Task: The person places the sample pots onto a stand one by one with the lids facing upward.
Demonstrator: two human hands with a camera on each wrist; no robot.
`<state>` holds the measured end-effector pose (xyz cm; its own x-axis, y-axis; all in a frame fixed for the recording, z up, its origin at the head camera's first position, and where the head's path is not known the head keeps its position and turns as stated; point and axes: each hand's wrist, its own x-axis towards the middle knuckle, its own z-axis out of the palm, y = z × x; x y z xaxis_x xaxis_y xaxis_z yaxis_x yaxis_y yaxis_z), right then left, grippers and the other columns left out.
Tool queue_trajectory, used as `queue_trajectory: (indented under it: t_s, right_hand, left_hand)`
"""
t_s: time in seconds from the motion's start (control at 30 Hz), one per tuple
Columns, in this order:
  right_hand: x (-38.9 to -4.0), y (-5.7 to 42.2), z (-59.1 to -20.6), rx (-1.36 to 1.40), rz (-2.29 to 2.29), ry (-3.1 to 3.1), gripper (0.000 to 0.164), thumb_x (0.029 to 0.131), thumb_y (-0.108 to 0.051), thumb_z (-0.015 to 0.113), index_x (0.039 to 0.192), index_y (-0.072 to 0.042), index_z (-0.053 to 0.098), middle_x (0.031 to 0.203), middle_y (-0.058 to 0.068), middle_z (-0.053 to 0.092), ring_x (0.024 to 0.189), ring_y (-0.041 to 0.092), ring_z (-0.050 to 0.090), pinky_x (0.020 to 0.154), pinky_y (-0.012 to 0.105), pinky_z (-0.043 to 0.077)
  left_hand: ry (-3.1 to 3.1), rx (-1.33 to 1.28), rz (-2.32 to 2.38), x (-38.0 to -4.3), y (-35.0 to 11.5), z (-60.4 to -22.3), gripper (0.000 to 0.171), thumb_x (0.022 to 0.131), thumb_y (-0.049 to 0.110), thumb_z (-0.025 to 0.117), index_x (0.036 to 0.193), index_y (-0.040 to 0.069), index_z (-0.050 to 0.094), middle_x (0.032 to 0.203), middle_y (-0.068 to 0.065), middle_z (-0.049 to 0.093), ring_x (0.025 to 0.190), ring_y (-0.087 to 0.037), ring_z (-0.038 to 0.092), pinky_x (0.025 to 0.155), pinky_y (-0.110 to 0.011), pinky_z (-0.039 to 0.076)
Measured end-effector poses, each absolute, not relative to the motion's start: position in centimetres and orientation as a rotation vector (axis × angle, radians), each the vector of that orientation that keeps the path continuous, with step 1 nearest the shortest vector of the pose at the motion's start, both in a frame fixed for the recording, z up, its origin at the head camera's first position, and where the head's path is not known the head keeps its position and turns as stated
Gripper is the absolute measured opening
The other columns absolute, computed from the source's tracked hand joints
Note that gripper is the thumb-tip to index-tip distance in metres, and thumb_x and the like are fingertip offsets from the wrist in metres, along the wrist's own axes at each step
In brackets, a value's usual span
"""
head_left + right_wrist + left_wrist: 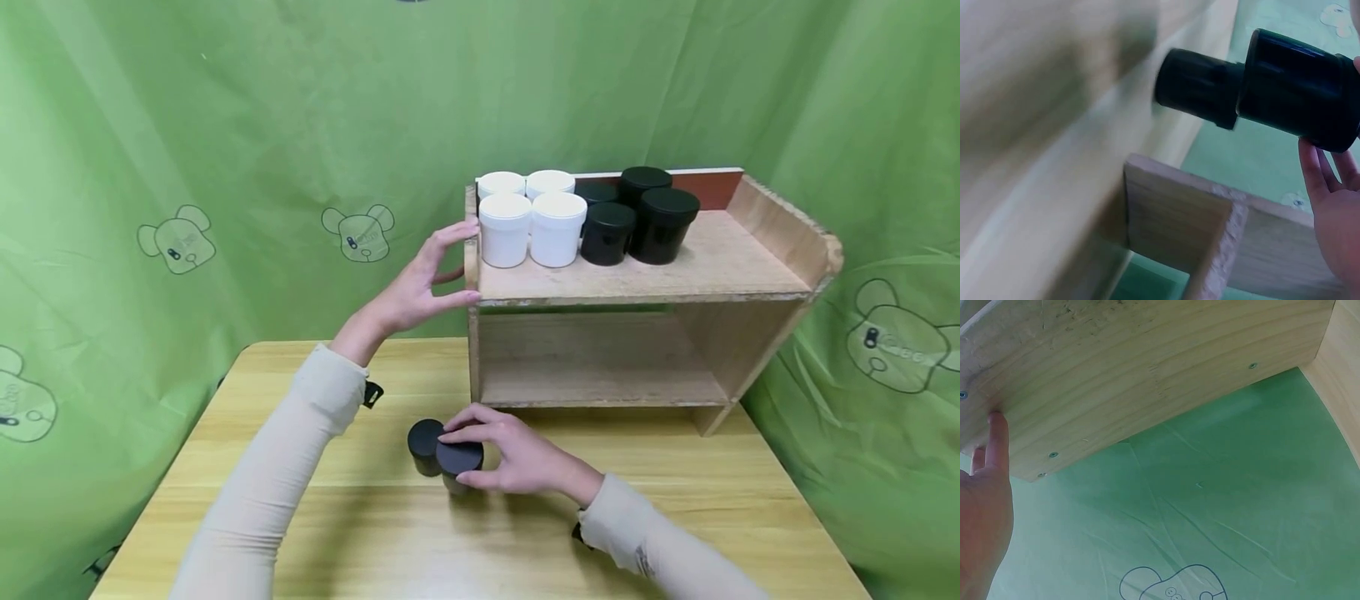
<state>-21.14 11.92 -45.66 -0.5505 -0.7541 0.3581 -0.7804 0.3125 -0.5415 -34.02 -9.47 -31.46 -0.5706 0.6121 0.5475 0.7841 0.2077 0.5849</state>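
Note:
My right hand (517, 457) grips a black lidded jar (459, 458) from the side, fingers and thumb about its lid. In the right wrist view this larger jar (1297, 87) appears raised off the tabletop. Just behind it a smaller black jar (425, 446) stands on the table. My left hand (408, 292) touches the left side panel of a wooden shelf (645, 287), its fingers and thumb spread. The left wrist view shows a fingertip against the wood; part of that hand is cut off there.
On the upper board, two white jars (505, 232) stand in front with more white ones behind, beside several black jars (663, 227). The lower board (600, 358) lies beneath. The shelf stands on a wooden table (375, 533), with a green curtain (262, 125) around.

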Motion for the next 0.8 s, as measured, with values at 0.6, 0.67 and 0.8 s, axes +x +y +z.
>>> queue_trajectory:
  t_s: [0.6, 0.67, 0.8]
  right_hand:
    - [-21.5, 15.4, -40.6, 1.328, 1.152, -2.317, 0.05, 0.085, -0.018, 0.085, 0.132, -0.018, 0.071, 0.138, 0.004, 0.061, 0.123, 0.023, 0.061, 0.093, 0.033, 0.061]
    - [-21.5, 15.7, -40.2, 1.312, 1.169, -2.296, 0.05, 0.084, -0.015, 0.085, 0.132, -0.017, 0.072, 0.137, 0.004, 0.061, 0.122, 0.023, 0.061, 0.092, 0.032, 0.061]
    - [-21.6, 16.5, -39.3, 1.279, 1.17, -2.266, 0.052, 0.082, -0.012, 0.086, 0.132, -0.015, 0.072, 0.136, 0.005, 0.062, 0.123, 0.023, 0.061, 0.093, 0.028, 0.059]
  left_hand:
    - [-2.246, -1.362, -1.316, -34.1, -9.3, -31.6, 0.086, 0.091, 0.015, 0.078, 0.159, 0.022, 0.026, 0.171, 0.006, 0.018, 0.157, -0.018, 0.024, 0.113, -0.05, 0.051]
    - [-2.244, -1.363, -1.32, -34.1, -9.3, -31.6, 0.086, 0.091, 0.014, 0.078, 0.159, 0.021, 0.026, 0.171, 0.005, 0.018, 0.157, -0.019, 0.024, 0.113, -0.051, 0.051]
    - [-2.249, -1.358, -1.323, -34.1, -9.3, -31.6, 0.086, 0.09, 0.014, 0.078, 0.159, 0.021, 0.026, 0.171, 0.005, 0.019, 0.157, -0.02, 0.023, 0.113, -0.051, 0.051]
